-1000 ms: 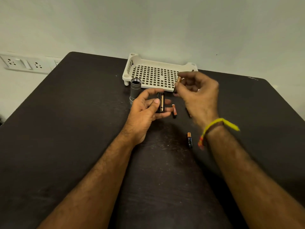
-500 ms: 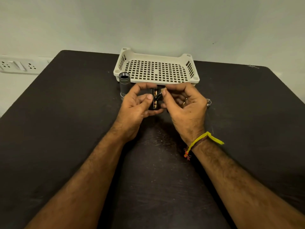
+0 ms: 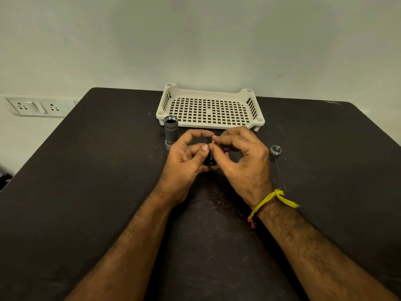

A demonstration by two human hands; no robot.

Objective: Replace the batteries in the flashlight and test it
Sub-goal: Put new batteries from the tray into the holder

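My left hand (image 3: 186,161) grips a small black battery holder (image 3: 210,158) upright above the dark table (image 3: 86,192). My right hand (image 3: 240,157) is pressed against the holder from the right, its thumb and forefinger pinching at the holder's top; the battery it carried is hidden behind the fingers. The grey flashlight body (image 3: 171,130) stands upright, open end up, just left of my left hand. The flashlight's end cap (image 3: 275,150), with its spring showing, lies on the table right of my right hand. The loose batteries are hidden under my hands.
A white perforated plastic tray (image 3: 253,109) sits at the table's far edge, right behind my hands. A wall socket strip (image 3: 32,106) is on the wall at the left. A yellow thread band circles my right wrist.
My right hand brought a battery from near the tray to the holder in my left hand and now pinches at its top. The view shifted, hiding the loose batteries and revealing the end cap.
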